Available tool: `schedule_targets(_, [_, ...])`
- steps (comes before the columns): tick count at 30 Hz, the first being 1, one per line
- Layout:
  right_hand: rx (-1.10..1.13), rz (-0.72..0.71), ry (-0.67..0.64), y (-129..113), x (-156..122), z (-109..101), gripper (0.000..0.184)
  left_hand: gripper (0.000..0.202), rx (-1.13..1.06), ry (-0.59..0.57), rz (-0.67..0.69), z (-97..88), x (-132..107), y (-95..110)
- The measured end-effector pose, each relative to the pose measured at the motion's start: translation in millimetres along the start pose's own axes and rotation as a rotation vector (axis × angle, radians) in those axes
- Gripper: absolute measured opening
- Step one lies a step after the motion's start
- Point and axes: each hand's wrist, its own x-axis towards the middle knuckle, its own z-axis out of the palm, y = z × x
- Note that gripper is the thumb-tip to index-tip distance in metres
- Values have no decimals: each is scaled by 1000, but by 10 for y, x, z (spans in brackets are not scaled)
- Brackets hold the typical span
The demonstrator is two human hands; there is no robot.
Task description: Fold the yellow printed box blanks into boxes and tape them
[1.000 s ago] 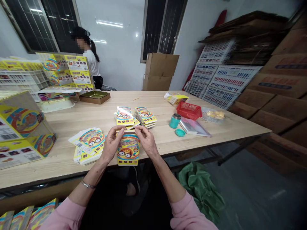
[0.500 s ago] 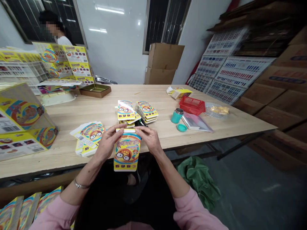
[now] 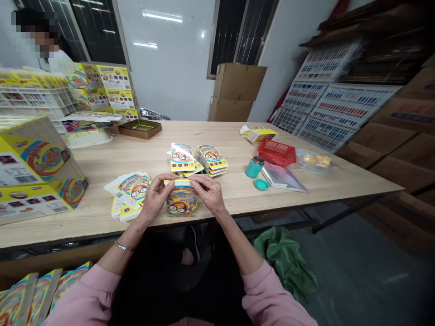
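Observation:
My left hand [image 3: 156,197] and my right hand [image 3: 210,194] both pinch the top edge of a small yellow printed card packet [image 3: 181,199] with a cartoon face, held just above the wooden table's front edge [image 3: 84,231]. Directly ahead of my fingers lie two stacks of matching flat cards [image 3: 182,158] [image 3: 211,160]. Next to my left hand is a loose fanned pile of the same cards [image 3: 128,192]. My fingers hide the packet's upper edge.
Large printed display boxes [image 3: 34,167] stand at the table's left end, beside a brown tray [image 3: 140,129]. At right are a teal flask [image 3: 254,167], a red basket [image 3: 277,153] and a plastic sleeve [image 3: 282,178]. A person [image 3: 44,40] stands behind at far left.
The packet now looks shorter, its lower part folded or tilted away, and it sits nearer the table. My view has swung left, so the room shifts right.

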Motion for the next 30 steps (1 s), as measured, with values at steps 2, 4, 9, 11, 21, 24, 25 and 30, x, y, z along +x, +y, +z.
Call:
schedule_targets(2, [-20,9,-15,26,-35,-2,16,18,107,-35,-14,-31,-10,25])
schedule_targets(4, [-34,37,-33,59,-73,-3,16,21,241,-77,3,-77,-19,25])
schedule_targets(9, [-32,39,-25,120,-127,26,17,39,387,-181,123,-201,-21,-56])
schedule_targets(11, [-35,44,-35,126,-124,34,17,41,379,-211,149,-232,-10,-77])
schedule_targets(21, [-37,34,-36,174,-143,3,19,39,429,-289,212,-239,31,-104])
schedule_targets(24, [-14,35,-37,171,-151,-13,18,38,447,-302,234,-233,34,-93])
schedule_targets(25, [4,50,-46,168,-148,-19,18,38,452,-303,237,-233,34,-91])
schedule_targets(30, [140,313,-48,152,-90,-27,22,38,459,-306,245,-232,38,-103])
